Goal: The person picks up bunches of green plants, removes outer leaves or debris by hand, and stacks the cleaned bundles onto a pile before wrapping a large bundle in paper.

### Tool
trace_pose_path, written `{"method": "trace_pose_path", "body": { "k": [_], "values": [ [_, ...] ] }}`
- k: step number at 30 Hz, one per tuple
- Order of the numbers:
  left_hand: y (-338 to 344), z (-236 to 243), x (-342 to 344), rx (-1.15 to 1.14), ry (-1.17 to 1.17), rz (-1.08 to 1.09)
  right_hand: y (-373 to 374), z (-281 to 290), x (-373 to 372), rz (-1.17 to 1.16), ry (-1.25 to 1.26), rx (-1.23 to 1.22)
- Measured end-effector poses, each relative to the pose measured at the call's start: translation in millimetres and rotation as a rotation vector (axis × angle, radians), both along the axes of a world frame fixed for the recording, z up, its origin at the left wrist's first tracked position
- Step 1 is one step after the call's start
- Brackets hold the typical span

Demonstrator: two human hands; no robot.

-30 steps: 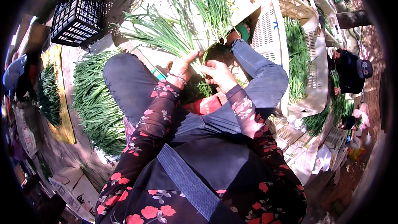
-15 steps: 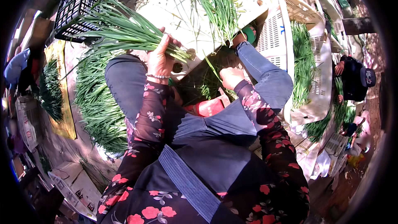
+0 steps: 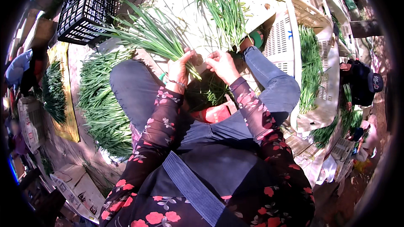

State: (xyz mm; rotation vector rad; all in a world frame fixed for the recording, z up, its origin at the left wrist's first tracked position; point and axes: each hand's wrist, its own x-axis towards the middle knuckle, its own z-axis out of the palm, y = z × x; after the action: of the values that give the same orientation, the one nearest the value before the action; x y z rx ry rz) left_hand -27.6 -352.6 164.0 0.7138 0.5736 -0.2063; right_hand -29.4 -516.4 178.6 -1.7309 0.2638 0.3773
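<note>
My left hand (image 3: 179, 68) is wrapped round a bunch of garlic chives (image 3: 153, 38). Their green leaves fan out to the far left, and the pale stalk ends poke out below my fingers. Close to those ends, on the right, my right hand (image 3: 224, 66) has its fingers pinched together; anything between them is too small to make out. Beyond both hands lies a white board (image 3: 176, 4), pale and glaring in the sun. A loose pile of chives (image 3: 225, 12) rests on its right part, with scattered blades about it.
Beside my left knee is a large heap of chives (image 3: 105, 105). A black crate (image 3: 86, 12) stands far left, near chives on a yellow sheet (image 3: 70, 128). On my right, a white slotted crate (image 3: 280, 44) holds more chives (image 3: 309, 71). Another person (image 3: 362, 82) is farther right.
My left hand has shifted right and slightly nearer with the bunch. From above my lap, my right hand has risen leftward to the stalk ends. The single blade by it no longer shows.
</note>
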Motion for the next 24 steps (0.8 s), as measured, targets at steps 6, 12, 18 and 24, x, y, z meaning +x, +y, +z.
{"method": "trace_pose_path", "body": {
  "k": [6, 12, 18, 24],
  "values": [
    [-20, -12, -3, -0.237, -0.004, -0.161, -17, 28, -38, 0.303, 0.018, -0.173],
    [-4, 1, 8, -0.250, -0.144, -0.047, -51, -23, 8, 0.114, -0.070, -0.743],
    [-13, 1, 3, -0.178, -0.114, -0.055, -33, -35, 18, 0.024, 0.111, -0.266],
    [-25, -23, -3, 0.029, 0.054, -0.192, -23, 22, -31, 0.330, -0.048, -0.264]
  ]
}}
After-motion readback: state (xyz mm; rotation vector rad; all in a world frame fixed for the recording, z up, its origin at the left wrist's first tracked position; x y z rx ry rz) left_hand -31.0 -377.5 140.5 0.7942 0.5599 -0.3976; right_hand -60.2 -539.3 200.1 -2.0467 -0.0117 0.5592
